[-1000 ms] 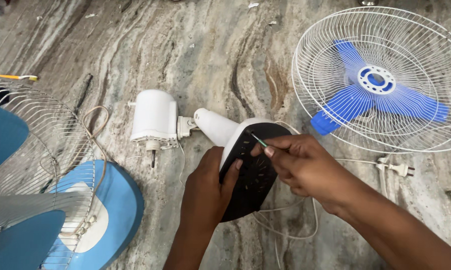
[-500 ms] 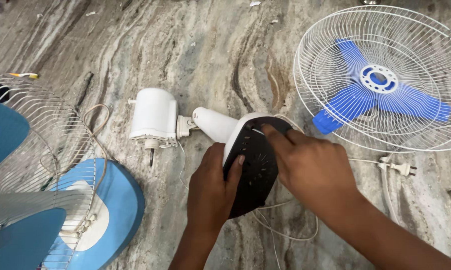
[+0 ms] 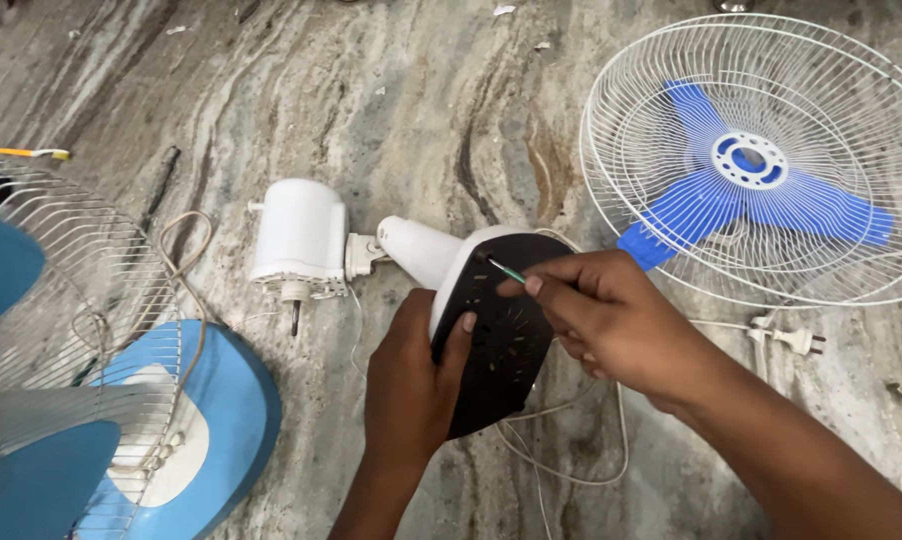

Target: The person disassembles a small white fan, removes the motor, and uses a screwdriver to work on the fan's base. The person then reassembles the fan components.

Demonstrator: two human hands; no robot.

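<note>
1. My left hand grips the fan base, thumb on its black underside, fingers wrapped behind the rim, mid-floor.
2. My right hand has its fingertips pinched shut on a thin green-handled screwdriver.
3. The tool's long axis runs up-left from my right fingers, tip touching the plate's upper edge; the right hand is nearer.
4. The motor lies just left of the base's neck.
5. I can't see the screw; the tip is too small to make out.
</note>
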